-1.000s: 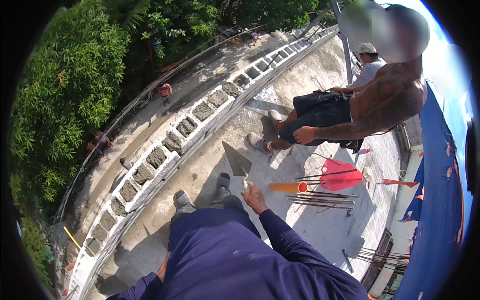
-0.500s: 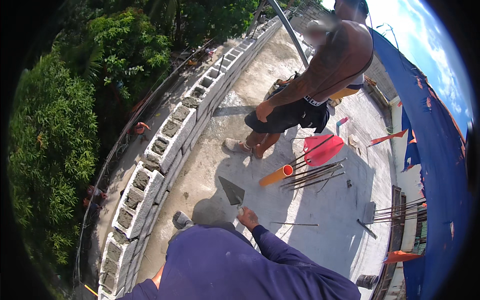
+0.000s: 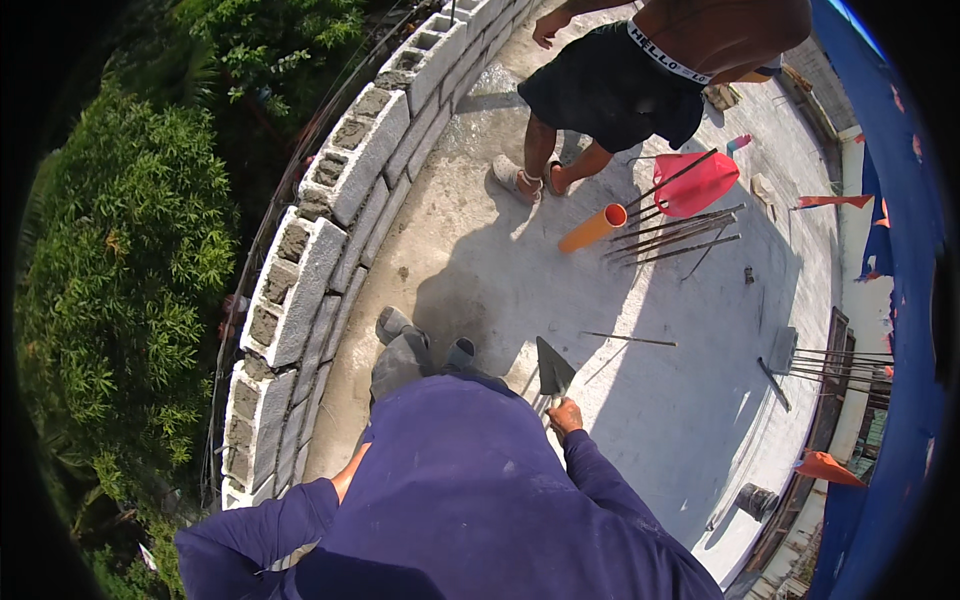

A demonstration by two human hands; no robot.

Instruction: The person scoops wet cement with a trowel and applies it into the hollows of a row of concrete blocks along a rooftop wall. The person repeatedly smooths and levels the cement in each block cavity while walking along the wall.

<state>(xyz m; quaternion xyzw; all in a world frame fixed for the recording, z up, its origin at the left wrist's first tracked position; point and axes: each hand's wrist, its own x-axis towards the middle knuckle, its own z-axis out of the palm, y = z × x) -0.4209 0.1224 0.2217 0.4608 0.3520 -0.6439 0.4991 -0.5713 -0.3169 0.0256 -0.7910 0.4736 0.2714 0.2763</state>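
My right hand (image 3: 564, 416), low in the centre right, is closed on the handle of a trowel (image 3: 552, 364), whose triangular metal blade points forward above the floor. My left hand (image 3: 349, 464) is mostly hidden beside my blue-shirted body, only some skin showing, so its fingers cannot be made out. My feet (image 3: 398, 332) stand on the concrete floor beside a wall of hollow blocks (image 3: 350, 210), several cells of which hold grey mortar.
A shirtless co-worker in black shorts (image 3: 610, 90) stands ahead. An orange pipe (image 3: 590, 232), a red sheet-like item (image 3: 698, 183) and steel rods (image 3: 680, 232) are nearby. A dark bucket (image 3: 755, 500) and blue tarpaulin (image 3: 905, 300) are right. Trees (image 3: 130, 300) lie beyond the wall.
My view has turned, so the co-worker now sits higher in it and is cut off at the top. The trowel has moved down and right, away from the spot ahead of my feet.
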